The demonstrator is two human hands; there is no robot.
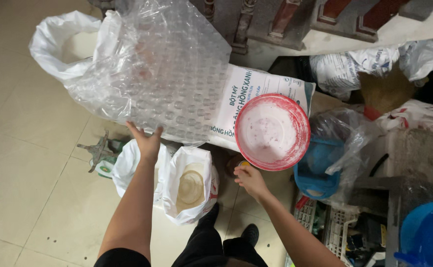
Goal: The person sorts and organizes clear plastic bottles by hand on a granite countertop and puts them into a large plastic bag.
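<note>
Left hand (pixel 147 143), fingers spread, lifts the bubble wrap (pixel 162 69) off the flour sack (pixel 256 99), while right hand (pixel 250 180) pinches a small lid; the red bowl (pixel 273 131) perched there could slide.

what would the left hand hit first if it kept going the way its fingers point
The left hand points up and away, and its fingers already meet the lower edge of the bubble wrap sheet. Going on, it would push into that sheet first, with the big white sack behind it, though depth is unclear.
</note>
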